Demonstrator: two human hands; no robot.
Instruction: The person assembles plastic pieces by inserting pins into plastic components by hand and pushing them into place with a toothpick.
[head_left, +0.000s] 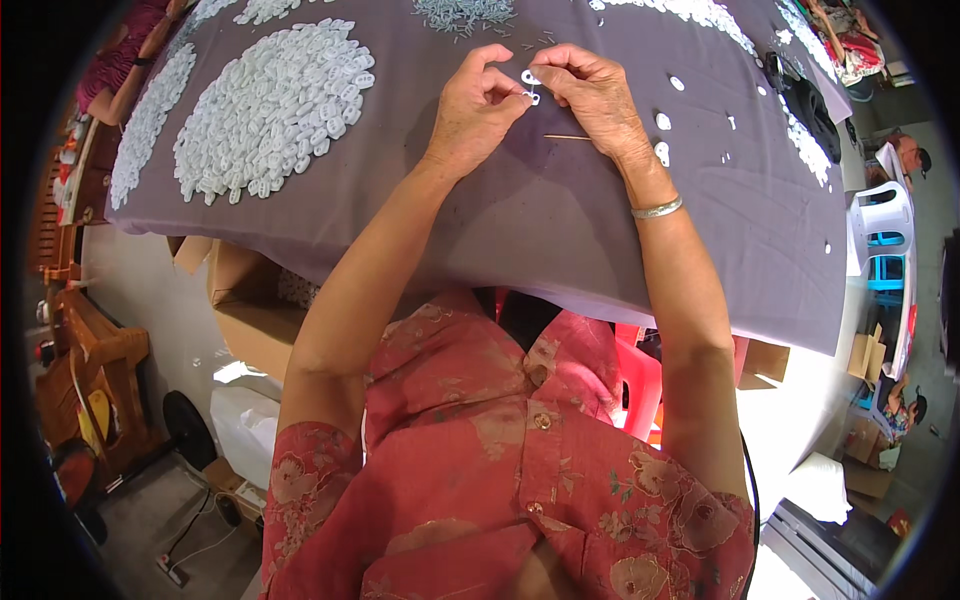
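Over the cloth-covered table, my two hands are close together, with small white plastic pieces between them. My left hand [472, 118] pinches a lower white piece [534, 99] at its thumb tip, its index finger raised and curled. My right hand [592, 98] closes thumb and forefinger on an upper white piece with a hole [529, 77]. Something thin and pale seems to link the two pieces, too small to make out. A thin brown stick [567, 136] lies on the cloth beside my right hand.
A big heap of white pieces [280, 110] covers the table's left, another strip of them [150, 125] beyond. Small grey-blue pins [463, 14] are piled at the far side. Several loose white pieces [663, 122] lie right. Below the table edge stands a cardboard box [255, 325]. Another person's arm [125, 75] shows far left.
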